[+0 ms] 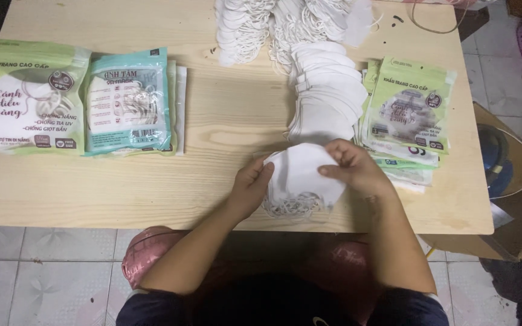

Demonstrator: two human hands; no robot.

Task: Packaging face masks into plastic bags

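Observation:
Both hands hold a small stack of white face masks [297, 175] near the front edge of a light wooden table [152, 187]. My left hand [250, 184] grips the stack's left side. My right hand [353, 168] pinches its right edge, fingers curled over the top. The masks' ear loops hang bunched below the stack. Just beyond, a long fanned row of white masks [324, 90] runs toward the table's far edge.
A green filled mask bag [28, 96] and teal mask bags [129, 101] lie at the left. A pile of flat green bags [409, 115] sits at the right. Loose masks with loops [261, 27] heap at the back. A cardboard box [515, 181] stands right of the table.

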